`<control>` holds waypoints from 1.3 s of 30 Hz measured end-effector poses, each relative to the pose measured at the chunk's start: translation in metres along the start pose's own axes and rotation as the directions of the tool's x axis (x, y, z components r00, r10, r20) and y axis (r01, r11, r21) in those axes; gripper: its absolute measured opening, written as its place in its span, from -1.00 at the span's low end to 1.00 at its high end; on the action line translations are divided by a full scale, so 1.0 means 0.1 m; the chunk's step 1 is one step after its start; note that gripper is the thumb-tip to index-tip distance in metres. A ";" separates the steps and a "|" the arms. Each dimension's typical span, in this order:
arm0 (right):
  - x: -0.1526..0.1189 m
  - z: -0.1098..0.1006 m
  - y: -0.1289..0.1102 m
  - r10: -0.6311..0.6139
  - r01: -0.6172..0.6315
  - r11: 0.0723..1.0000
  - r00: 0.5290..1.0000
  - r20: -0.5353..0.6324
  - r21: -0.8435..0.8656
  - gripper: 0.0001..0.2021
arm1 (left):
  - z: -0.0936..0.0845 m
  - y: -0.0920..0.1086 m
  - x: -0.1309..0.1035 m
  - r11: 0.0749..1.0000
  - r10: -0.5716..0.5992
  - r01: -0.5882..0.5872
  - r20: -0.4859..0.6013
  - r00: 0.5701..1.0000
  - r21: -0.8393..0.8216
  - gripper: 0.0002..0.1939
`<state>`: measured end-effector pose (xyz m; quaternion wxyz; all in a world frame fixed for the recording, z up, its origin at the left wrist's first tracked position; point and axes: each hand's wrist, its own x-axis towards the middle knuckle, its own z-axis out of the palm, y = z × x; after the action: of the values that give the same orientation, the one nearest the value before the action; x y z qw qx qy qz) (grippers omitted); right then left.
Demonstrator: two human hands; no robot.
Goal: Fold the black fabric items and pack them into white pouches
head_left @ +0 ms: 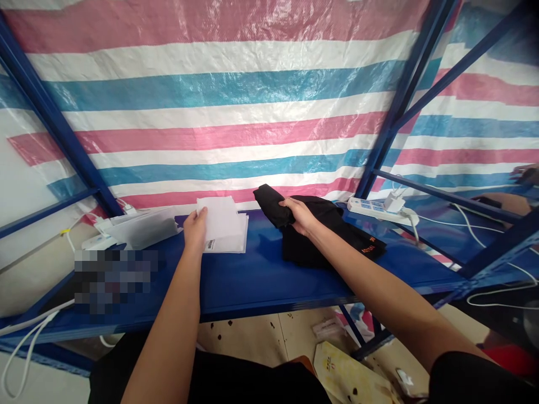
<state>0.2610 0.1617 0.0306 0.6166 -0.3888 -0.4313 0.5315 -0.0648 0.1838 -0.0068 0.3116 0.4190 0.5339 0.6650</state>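
My left hand point(194, 229) is closed on the left edge of a thin white packet point(222, 221), thumb on top. Beneath it lie more flat white packets point(243, 238), one corner bearing a small black printed label. My right hand point(298, 216) grips a small folded bundle of black cloth point(272, 205), held just above the shelf's back part. Under and beside that wrist lies a larger piece of folded black cloth point(307, 247) with orange lettering at its right end. My right forearm hides part of it.
The blue metal shelf point(261, 286) has posts at both sides and a striped plastic sheet point(236, 134) behind. A power strip point(374, 210) with plugs sits at right. White papers point(145, 229) and cables are at left. A yellow bag point(345, 373) lies on the floor.
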 end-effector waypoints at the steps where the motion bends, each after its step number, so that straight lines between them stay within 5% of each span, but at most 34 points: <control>1: 0.00 0.01 0.02 0.017 -0.017 1.000 1.000 0.004 -0.009 -0.77 | 0.00 -0.02 0.02 0.998 -0.057 0.057 0.049 0.997 -0.013 -0.71; 5: -0.01 0.05 0.11 0.057 -0.056 0.998 0.998 0.035 -0.034 -0.76 | -0.04 -0.12 0.08 0.947 -0.069 0.009 0.178 0.982 0.321 -0.48; 10: 0.00 0.06 0.18 0.076 -0.074 0.996 0.996 0.041 -0.049 -0.75 | -0.07 -0.23 0.06 0.587 0.209 -0.344 0.272 0.939 0.733 -0.48; 14: 0.02 0.07 0.22 0.096 -0.094 0.995 0.995 0.034 -0.043 -0.76 | 0.04 -0.23 -0.03 0.431 0.424 -0.606 0.443 0.790 0.669 -0.59; 16: 0.02 0.07 0.24 0.107 -0.106 0.994 0.994 0.030 -0.028 -0.77 | 0.13 -0.25 -0.08 0.407 0.398 -0.729 0.612 0.684 0.550 -0.54; 18: 0.03 0.07 0.26 0.130 -0.130 0.991 0.991 0.018 -0.020 -0.78 | 0.21 -0.29 -0.12 0.407 0.286 -0.757 0.716 0.637 0.511 -0.46; 23: 0.03 0.08 0.30 0.236 -0.236 0.972 0.972 0.004 0.003 -0.79 | 0.27 -0.39 -0.19 0.407 -0.043 -0.625 0.697 0.716 0.666 -0.21; 28: 0.00 0.10 0.29 0.348 -0.356 0.928 0.933 0.089 0.109 -0.78 | 0.24 -0.35 -0.18 0.416 -0.094 -0.591 0.680 0.728 0.691 0.04; 33: -0.05 0.09 0.21 0.415 -0.489 0.848 0.853 0.316 0.206 -0.53 | 0.26 -0.24 -0.25 0.545 0.040 -0.548 0.634 0.772 0.635 -0.01; 39: -0.16 0.12 0.08 0.356 -0.484 0.872 0.734 0.578 0.078 -0.07 | 0.38 -0.02 -0.40 0.928 0.250 -0.359 0.551 0.796 0.098 -0.35</control>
<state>0.2463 0.1468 0.0246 0.3698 -0.2366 -0.4268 0.7907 -0.0129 0.1671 -0.0143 0.2917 0.6954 0.4156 0.5085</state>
